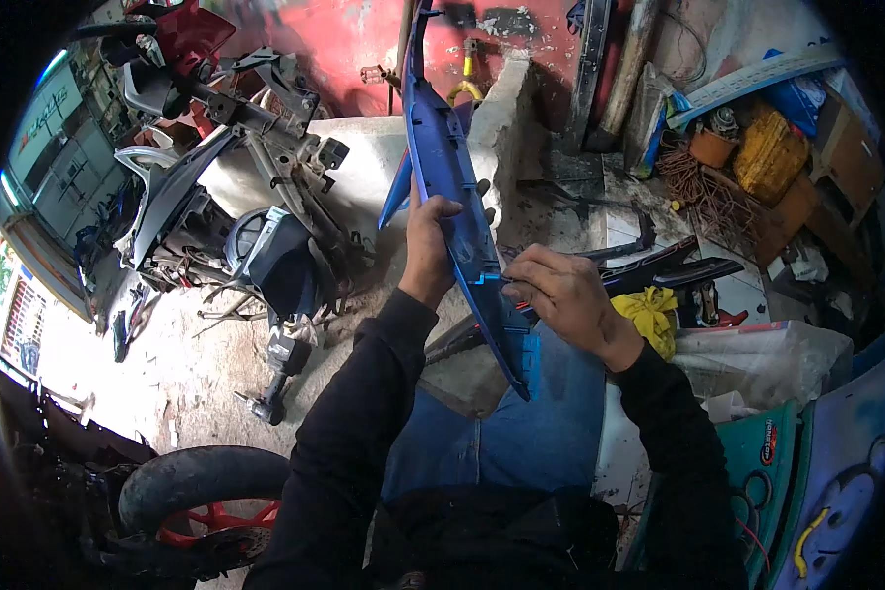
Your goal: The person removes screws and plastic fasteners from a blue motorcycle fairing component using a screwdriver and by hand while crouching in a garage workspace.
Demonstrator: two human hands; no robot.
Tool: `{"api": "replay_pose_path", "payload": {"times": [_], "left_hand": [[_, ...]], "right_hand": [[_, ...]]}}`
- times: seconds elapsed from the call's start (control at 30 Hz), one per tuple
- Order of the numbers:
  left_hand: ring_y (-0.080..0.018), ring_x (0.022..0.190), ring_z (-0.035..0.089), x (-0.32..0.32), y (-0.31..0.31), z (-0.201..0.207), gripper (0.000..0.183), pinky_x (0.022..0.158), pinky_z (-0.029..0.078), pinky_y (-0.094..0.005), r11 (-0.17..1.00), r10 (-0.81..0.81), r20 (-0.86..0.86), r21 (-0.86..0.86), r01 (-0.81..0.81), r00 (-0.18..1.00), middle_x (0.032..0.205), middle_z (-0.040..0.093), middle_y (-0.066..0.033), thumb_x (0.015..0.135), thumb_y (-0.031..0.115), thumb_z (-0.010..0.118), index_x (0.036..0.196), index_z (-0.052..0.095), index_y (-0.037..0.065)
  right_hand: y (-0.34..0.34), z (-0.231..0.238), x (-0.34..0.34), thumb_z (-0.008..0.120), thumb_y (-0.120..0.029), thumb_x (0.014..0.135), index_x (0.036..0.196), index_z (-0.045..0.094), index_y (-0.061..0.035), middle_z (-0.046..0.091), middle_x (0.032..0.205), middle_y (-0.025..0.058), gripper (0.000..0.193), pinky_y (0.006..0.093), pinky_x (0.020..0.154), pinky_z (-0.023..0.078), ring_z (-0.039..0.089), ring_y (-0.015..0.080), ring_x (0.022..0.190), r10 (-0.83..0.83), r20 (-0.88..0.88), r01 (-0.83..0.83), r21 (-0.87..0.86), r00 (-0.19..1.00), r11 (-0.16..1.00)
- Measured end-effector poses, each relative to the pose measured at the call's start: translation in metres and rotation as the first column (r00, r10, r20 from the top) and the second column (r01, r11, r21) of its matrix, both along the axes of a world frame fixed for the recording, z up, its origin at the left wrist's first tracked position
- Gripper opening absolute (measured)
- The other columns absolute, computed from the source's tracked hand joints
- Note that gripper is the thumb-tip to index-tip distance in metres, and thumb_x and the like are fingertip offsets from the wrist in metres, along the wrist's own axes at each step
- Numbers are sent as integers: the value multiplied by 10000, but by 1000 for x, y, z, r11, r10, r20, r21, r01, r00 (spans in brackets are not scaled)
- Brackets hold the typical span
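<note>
A long, curved blue motorcycle body panel (441,157) stands tilted upright in front of me, its inner side with mounting tabs turned toward me. My left hand (427,244) is closed around its left edge near the middle, thumb on the inner face. My right hand (567,295) pinches at the panel's right edge, beside a light-blue tab (489,278). Whatever lies between those fingertips is hidden or too small to name. Farther down, another light-blue piece (531,356) sits along the panel's lower end, above my jeans.
At left stand a stripped motorcycle (265,167) and a cordless power tool (272,379) on the floor. A tyre (197,477) is at lower left. To the right lie a yellow cloth (649,320), dark body parts (693,270) and a green case (728,482). A low concrete wall (364,147) runs behind.
</note>
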State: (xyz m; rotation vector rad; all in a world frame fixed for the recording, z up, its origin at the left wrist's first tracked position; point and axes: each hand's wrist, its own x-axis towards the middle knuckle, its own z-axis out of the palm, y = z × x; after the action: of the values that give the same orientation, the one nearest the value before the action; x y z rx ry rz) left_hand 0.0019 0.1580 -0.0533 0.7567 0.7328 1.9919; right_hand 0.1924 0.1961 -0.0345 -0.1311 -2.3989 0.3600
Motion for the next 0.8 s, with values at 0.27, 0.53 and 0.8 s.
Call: {"api": "replay_pose_path", "payload": {"times": [0.27, 0.53, 0.8], "left_hand": [[-331, 868, 637, 3, -8, 1, 612, 761, 556, -403, 999, 10, 53, 42, -12, 999, 1164, 564, -252, 720, 104, 449, 1318, 334, 38], [-322, 892, 634, 10, -13, 6, 642, 778, 554, -409, 993, 88, -23, 85, -86, 996, 1183, 550, -259, 711, 94, 437, 1338, 310, 48], [-326, 852, 636, 4, -14, 0, 674, 739, 561, -411, 995, 67, -38, 82, -64, 997, 1190, 547, -252, 698, 100, 447, 1354, 298, 58]], "right_hand": [[0, -3, -2, 601, -216, 873, 915, 633, -1, 618, 861, 143, 221, 386, 660, 484, 627, 312, 751, 65, 33, -54, -269, 997, 962], [-1, -7, -2, 513, -305, 946, 846, 656, 7, 642, 729, 134, 358, 345, 611, 474, 625, 237, 642, 153, 148, -34, -601, 977, 798], [-9, 10, 0, 592, -301, 904, 821, 659, 11, 628, 712, 94, 329, 305, 591, 454, 599, 171, 640, 98, 209, 48, -600, 973, 799]]}}
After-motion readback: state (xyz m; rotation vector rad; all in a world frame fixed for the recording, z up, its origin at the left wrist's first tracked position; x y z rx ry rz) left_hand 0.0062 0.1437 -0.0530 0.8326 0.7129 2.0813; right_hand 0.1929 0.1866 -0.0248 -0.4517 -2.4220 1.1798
